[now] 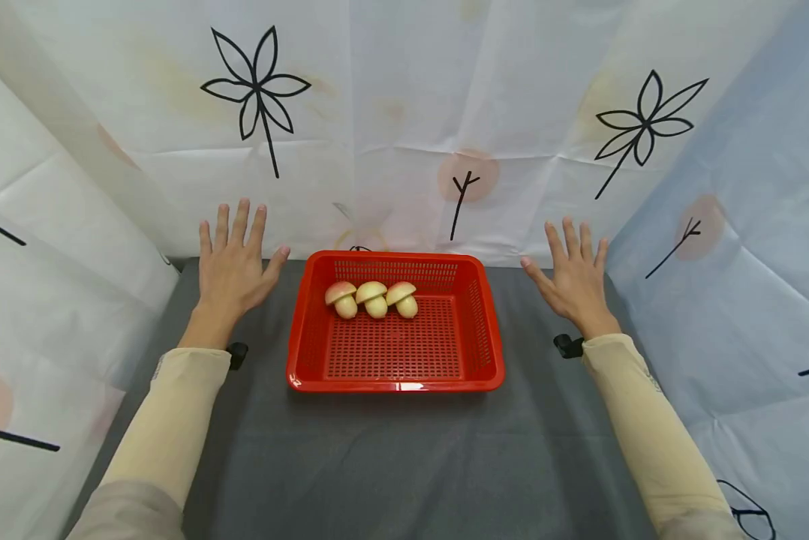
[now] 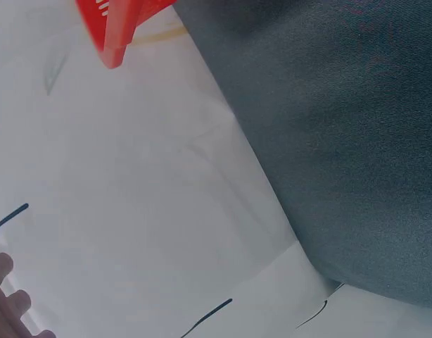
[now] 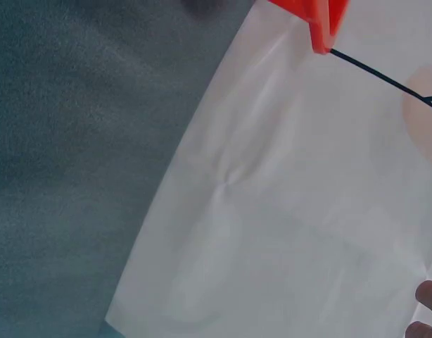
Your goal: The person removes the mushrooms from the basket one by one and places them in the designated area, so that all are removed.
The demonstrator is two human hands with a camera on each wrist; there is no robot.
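Observation:
A red plastic basket [image 1: 396,386] with slotted walls sits toward the back of the grey table. Three toy mushrooms [image 1: 375,300] lie side by side in its back left part, with pale stems and cream to pinkish caps. To the left of the basket, my left hand [image 1: 234,274] is held palm down with its fingers spread, touching nothing. My right hand [image 1: 575,281] is on the other side, its fingers also straight and spread, holding nothing. A corner of the basket shows at the top of both wrist views, with some fingertips at the lower outer edges.
White curtains [image 1: 404,112] printed with black flower outlines stand behind the table and at both sides. Grey cloth [image 1: 404,465] covers the tabletop. Black camera straps [image 1: 569,346] are on the wrists. Black-rimmed glasses [image 1: 749,513] appear at the lower right.

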